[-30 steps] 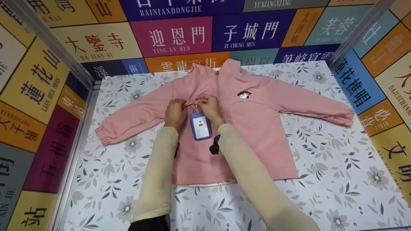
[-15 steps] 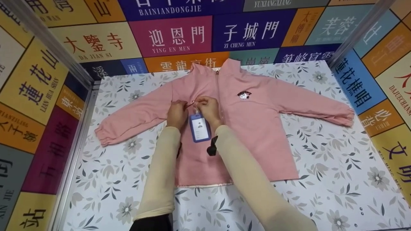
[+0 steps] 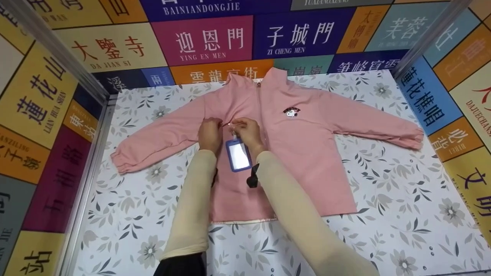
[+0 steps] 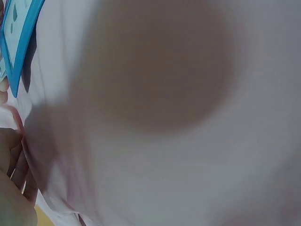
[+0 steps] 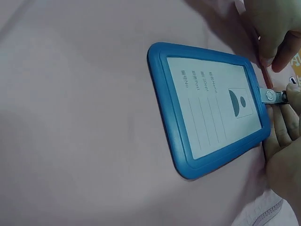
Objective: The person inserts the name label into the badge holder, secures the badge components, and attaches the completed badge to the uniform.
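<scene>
A pink zip jacket [image 3: 307, 165] lies flat, front up, sleeves spread. My left hand [image 3: 210, 135] pinches a small raised fold of its fabric [image 5: 264, 70] on the chest, left of the zipper. Beside it, my right hand [image 3: 250, 134] holds the metal clip [image 5: 284, 97] of a blue-framed badge holder [image 3: 238, 155] between thumb and fingers, close to the fold. The badge hangs below that hand over the jacket; its white card [image 5: 211, 108] carries a portrait symbol and printed lines. In the left wrist view, only an edge of the badge frame [image 4: 23, 52] shows.
The jacket lies on a white table [image 3: 387, 230] with a grey leaf and flower print. Panels with coloured blocks and lettering [image 3: 207, 42] stand behind and on both sides. A small cartoon patch [image 3: 292, 112] sits on the jacket's right chest.
Both hands stay at the same spot on the jacket, the right shifting slightly. The badge has swung a little lower, and its card now shines with glare in the head view.
</scene>
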Motion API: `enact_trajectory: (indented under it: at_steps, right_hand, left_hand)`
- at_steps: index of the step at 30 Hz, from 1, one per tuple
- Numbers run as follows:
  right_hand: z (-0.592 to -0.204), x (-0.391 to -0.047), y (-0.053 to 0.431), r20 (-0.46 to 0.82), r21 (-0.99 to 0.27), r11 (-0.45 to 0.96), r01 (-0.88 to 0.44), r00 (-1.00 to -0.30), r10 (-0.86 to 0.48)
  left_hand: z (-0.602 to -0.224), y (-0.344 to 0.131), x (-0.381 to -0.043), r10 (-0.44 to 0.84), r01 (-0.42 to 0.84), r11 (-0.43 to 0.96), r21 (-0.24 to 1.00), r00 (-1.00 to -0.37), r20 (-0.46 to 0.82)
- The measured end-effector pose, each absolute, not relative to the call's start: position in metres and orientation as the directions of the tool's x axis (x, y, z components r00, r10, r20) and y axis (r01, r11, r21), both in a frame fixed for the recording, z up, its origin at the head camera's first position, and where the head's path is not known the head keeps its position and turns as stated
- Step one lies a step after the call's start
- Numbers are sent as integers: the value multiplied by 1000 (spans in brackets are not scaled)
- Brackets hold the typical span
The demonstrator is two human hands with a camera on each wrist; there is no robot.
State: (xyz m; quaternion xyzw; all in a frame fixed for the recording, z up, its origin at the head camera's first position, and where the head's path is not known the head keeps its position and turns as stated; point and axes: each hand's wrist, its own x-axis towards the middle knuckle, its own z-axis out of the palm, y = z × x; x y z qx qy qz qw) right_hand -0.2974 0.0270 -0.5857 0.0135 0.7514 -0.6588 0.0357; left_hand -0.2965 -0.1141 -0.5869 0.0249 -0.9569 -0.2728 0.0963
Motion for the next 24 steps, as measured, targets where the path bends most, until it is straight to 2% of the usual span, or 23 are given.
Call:
enact_trajectory:
  at_steps: [8, 13, 20, 24]
  right_hand:
    - [-584, -297, 29, -121, -974, 194, 116, -993, -16]
    - [-583, -299, 28, -128, -974, 190, 124, -992, -9]
    - [-584, -301, 25, -120, -958, 257, 125, -992, 33]
    - [-584, -301, 24, -117, -968, 215, 128, -991, 63]
  left_hand:
    - [-583, -110, -302, -91, 10, 889, 458, -976, 199]
    - [-583, -109, -304, -74, 29, 895, 444, -974, 214]
    - [-586, -107, -307, -60, 42, 907, 419, -972, 228]
    - [-587, -107, -308, -49, 50, 911, 410, -973, 227]
